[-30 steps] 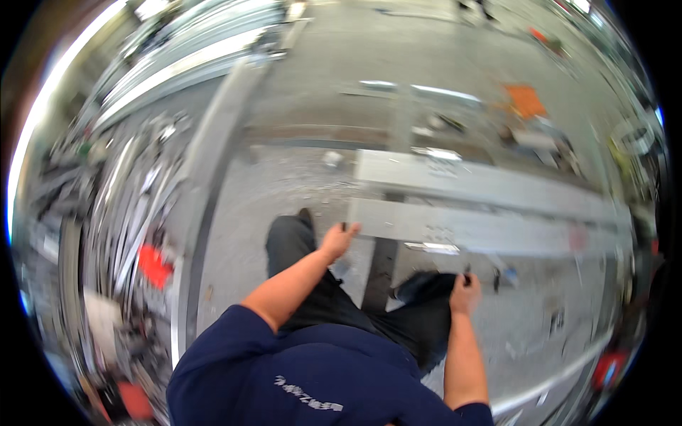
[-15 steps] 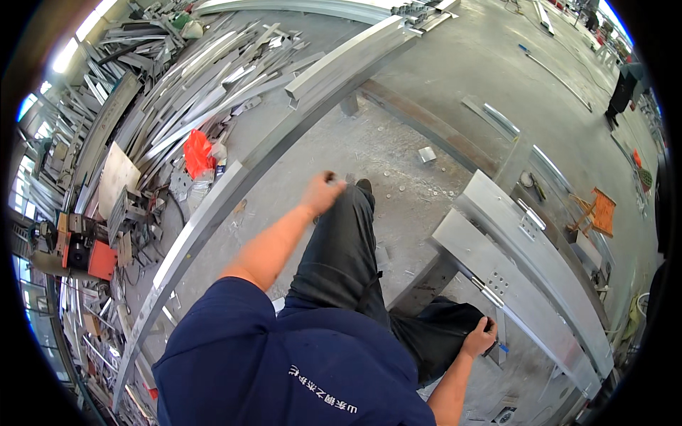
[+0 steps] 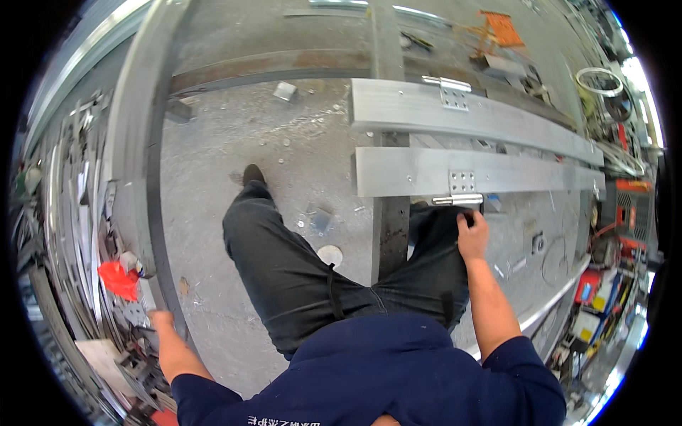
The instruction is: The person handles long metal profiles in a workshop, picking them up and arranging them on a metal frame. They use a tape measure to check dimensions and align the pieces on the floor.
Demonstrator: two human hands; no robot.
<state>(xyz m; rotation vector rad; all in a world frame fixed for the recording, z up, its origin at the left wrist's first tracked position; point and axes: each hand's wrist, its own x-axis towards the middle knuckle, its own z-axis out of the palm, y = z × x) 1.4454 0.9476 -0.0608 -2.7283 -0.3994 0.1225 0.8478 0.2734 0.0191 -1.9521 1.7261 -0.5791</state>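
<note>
My left hand (image 3: 162,319) is stretched out to the far left, at the edge of the long grey metal beam (image 3: 158,213). Its fingers are small and blurred, so what they touch does not show. My right hand (image 3: 472,233) has curled fingers, beside my right knee and just below a cylindrical hinge (image 3: 458,200). Whatever those fingers may hold is hidden. That hinge lies along the near edge of a flat silver metal bar (image 3: 412,170), next to a plate with several holes. A second silver bar (image 3: 398,103) lies parallel beyond it, with another hinge (image 3: 447,84).
A steel support (image 3: 391,241) runs under the bars, between my legs. A rusty crossbeam (image 3: 284,65) lies beyond. At left are a red plastic bag (image 3: 118,280) and heaped metal offcuts (image 3: 78,213). An orange stool (image 3: 503,30) stands far right; colourful boxes (image 3: 590,305) stand at right.
The view has turned to the right. My left hand has moved from over my left knee out to the beam at left. My right hand stays near my right knee, by the hinged bar.
</note>
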